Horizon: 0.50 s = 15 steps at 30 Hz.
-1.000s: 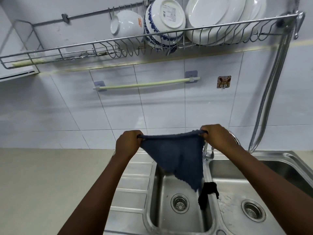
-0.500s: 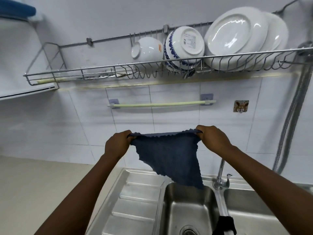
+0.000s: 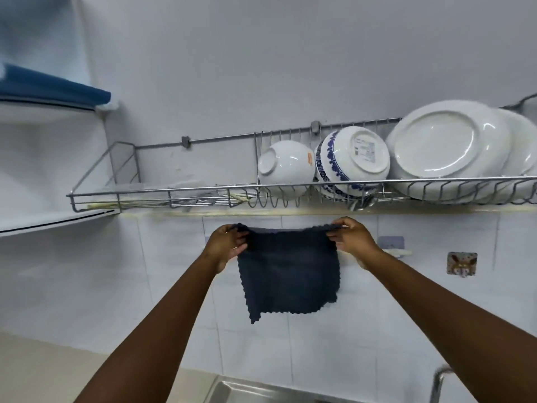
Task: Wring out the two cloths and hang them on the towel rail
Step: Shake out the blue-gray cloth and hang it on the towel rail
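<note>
A dark blue cloth (image 3: pixel 290 271) hangs spread flat against the tiled wall. My left hand (image 3: pixel 225 242) pinches its top left corner and my right hand (image 3: pixel 353 237) pinches its top right corner. The pale towel rail (image 3: pixel 399 253) is mostly hidden behind the cloth and my hands; only its right end and grey bracket (image 3: pixel 390 242) show. I cannot tell whether the cloth lies over the rail or just in front of it. The second cloth is out of view.
A wire dish rack (image 3: pixel 290 190) runs just above my hands, holding two bowls (image 3: pixel 353 158) and white plates (image 3: pixel 447 149). A small hook plate (image 3: pixel 462 264) is on the wall to the right. The sink edge (image 3: pixel 261 392) and tap (image 3: pixel 438 379) show at the bottom.
Both hands have lifted the cloth up from over the sink to the rail's height. The view has tilted up, so the sink and the black cloth on the divider have left the frame.
</note>
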Tool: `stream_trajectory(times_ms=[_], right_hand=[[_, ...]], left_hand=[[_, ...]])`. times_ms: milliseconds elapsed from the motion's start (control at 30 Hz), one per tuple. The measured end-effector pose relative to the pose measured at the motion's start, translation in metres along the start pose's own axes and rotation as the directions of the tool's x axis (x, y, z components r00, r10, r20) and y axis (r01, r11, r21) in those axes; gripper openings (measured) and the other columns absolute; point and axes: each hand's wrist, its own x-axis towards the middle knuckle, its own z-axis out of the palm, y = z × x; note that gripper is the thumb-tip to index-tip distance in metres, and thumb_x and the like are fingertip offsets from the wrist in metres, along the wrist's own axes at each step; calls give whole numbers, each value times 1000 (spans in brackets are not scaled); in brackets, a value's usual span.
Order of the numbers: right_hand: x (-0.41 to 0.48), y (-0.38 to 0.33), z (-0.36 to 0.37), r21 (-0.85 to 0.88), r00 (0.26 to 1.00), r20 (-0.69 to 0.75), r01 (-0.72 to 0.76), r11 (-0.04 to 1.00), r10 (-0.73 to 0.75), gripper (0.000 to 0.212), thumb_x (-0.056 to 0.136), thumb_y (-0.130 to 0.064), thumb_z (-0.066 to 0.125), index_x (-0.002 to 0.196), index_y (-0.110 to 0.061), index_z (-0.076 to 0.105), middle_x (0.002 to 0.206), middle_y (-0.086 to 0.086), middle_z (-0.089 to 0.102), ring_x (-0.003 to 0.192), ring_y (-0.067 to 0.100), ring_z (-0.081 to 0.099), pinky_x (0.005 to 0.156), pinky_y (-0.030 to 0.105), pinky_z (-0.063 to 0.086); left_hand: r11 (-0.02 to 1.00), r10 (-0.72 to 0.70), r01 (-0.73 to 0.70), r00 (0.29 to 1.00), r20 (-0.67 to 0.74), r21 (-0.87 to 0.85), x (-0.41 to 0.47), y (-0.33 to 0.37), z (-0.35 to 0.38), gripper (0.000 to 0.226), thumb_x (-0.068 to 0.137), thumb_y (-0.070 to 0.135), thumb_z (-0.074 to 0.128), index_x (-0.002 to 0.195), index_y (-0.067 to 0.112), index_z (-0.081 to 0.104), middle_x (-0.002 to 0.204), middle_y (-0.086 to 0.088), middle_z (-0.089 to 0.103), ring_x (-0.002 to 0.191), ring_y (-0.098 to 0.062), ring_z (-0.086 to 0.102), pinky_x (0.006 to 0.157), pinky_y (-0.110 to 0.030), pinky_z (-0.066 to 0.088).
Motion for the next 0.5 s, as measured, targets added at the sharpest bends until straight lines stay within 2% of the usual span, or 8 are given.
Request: stream_trajectory(times_ms=[33,100,167,233,333,400,467,500], right_hand=[[9,3,2,-125,998,14,60,990,-58,22,92,-1,45,90,-16,61,97,19,66,87,31,62,73,31,47],[21,12,6,-404,988,80,152,902,-131,20,93,-8,47,96,-17,65,99,10,66,93,29,61,78,33,47],[29,20,11,-628,976,167,215,748,-141,22,94,-16,45,101,-21,65,106,7,67,98,28,61,87,36,49],[32,22,16,-778,967,208,255,575,-148,26,93,-23,42,105,-24,65,113,4,62,105,26,55,94,36,45],[41,27,22,-895,954,239,289,341,-181,27,92,-21,40,105,-24,63,109,3,52,108,29,39,90,37,37],[47,30,23,-921,952,235,283,269,-198,25,94,-21,37,102,-24,61,106,-1,61,106,28,41,81,39,32],[51,32,23,-951,960,205,241,192,-190,30,97,-34,33,102,-27,62,104,-2,64,105,27,43,81,39,33],[52,34,25,-967,960,171,206,150,-223,33,96,-41,34,102,-26,64,105,0,62,104,27,44,81,39,36]], left_hand=[[999,37,-37,999,9,-2,10,-2,1,23,99,7,46,122,7,50,119,-16,62,113,-30,60,95,-40,51],[937,176,-185,983,58,297,26,-11,1,20,100,11,44,119,11,51,121,-12,57,114,-27,56,93,-37,52],[695,255,-359,933,254,623,43,-25,-4,18,101,13,41,116,16,50,117,-6,56,108,-23,56,84,-25,50],[500,241,-444,896,373,744,60,-36,-10,18,101,13,41,112,21,52,111,-2,61,101,-20,58,76,-19,45],[334,239,-439,895,376,834,78,-40,-23,18,99,20,43,105,30,57,103,4,67,89,-16,62,73,-27,51],[272,213,-419,904,371,866,87,-41,-29,21,99,23,41,102,33,60,100,3,69,85,-16,63,73,-32,54],[195,198,-338,933,300,921,92,-39,-30,20,99,32,41,102,34,61,100,1,69,86,-17,63,77,-31,54],[110,212,-290,941,263,951,97,-39,-28,22,99,37,39,107,33,59,101,0,69,89,-19,64,80,-31,52]])
